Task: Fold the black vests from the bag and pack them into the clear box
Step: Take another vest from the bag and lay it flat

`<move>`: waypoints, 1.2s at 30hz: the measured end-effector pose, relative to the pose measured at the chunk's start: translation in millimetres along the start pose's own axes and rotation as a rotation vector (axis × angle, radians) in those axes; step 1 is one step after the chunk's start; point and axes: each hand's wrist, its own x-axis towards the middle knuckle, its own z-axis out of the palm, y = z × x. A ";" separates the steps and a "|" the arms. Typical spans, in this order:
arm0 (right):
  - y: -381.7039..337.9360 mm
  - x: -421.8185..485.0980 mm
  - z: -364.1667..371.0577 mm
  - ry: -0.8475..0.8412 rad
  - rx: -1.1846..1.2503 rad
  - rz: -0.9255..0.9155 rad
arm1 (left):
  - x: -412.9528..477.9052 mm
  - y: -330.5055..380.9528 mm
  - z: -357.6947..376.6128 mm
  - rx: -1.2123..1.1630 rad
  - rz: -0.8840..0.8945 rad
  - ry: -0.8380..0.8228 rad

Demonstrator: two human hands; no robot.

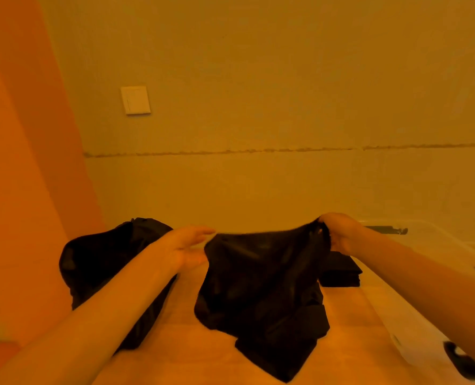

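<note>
- The black vest (pixel 264 276) is hanging crumpled over the middle of the table (pixel 175 343), its lower end sagging onto the wood and its top edge running from 9 to 3 o'clock.
- The right hand (pixel 339 234) is pinching the vest's 2 o'clock corner, with the fingers curled round the cloth.
- The left hand (pixel 186 245) is hovering just beside the free 10 o'clock corner, fingers straight and close together, gripping nothing. It looks the nearer hand to take that corner.
- The bag (pixel 105 262) is slumping at 9 o'clock. The clear box (pixel 436 240), with a folded stack (pixel 342 269) inside, is sitting at 3 o'clock.

Right hand (pixel 339 234) pinches vest (pixel 261 284); left hand (pixel 186 245) open.
</note>
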 end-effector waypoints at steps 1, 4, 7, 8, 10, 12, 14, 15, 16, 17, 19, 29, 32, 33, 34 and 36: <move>0.7 1.7 -1.7 -0.024 0.049 0.037 | 0.2 -1.8 -2.2 0.051 -0.046 0.012; -4.1 0.4 -10.7 -0.108 0.112 0.170 | -0.9 -5.0 -3.5 0.107 -0.076 0.035; -2.2 -1.9 -18.6 -0.225 -0.096 0.367 | 10.5 -14.7 -13.1 0.319 -0.105 0.022; -0.3 -3.1 -19.2 -0.243 -0.186 0.403 | 15.4 -18.7 -18.3 0.465 -0.129 0.014; 4.1 -3.2 -18.9 -0.185 -0.401 0.363 | 19.5 -26.8 -26.4 0.770 -0.194 -0.011; 9.3 -1.0 -18.4 -0.129 -0.663 0.317 | 23.9 -31.9 -32.0 1.012 -0.229 -0.054; 12.1 -3.5 -20.2 -0.143 -0.871 0.364 | 25.6 -33.9 -36.2 1.191 -0.262 -0.090; 12.4 -3.1 -23.1 -0.140 -0.937 0.389 | 25.6 -34.7 -37.4 1.259 -0.288 -0.112; 11.3 -3.4 -26.1 -0.149 -0.961 0.399 | 26.7 -35.0 -38.5 1.305 -0.310 -0.130; 11.0 -2.9 -28.8 -0.157 -0.951 0.391 | 28.3 -34.7 -39.3 1.323 -0.320 -0.142; 9.7 -3.1 -28.8 -0.151 -0.834 0.310 | 29.2 -32.7 -38.7 1.310 -0.319 -0.147; 16.5 -2.8 -7.3 -0.092 -0.212 0.052 | 21.9 -4.7 -18.0 0.243 0.285 -0.126; 14.3 -0.4 -1.3 -0.105 -0.035 0.026 | 16.8 14.0 -10.2 -0.016 0.452 -0.135; 13.2 1.2 0.1 -0.093 -0.044 0.013 | 13.9 19.3 -8.6 -0.037 0.507 -0.141; 11.1 0.7 1.6 -0.097 -0.049 0.006 | 10.9 23.7 -7.5 -0.032 0.561 -0.143; 4.8 -4.1 4.8 -0.082 -0.244 -0.043 | 5.4 30.6 -5.1 0.007 0.651 -0.141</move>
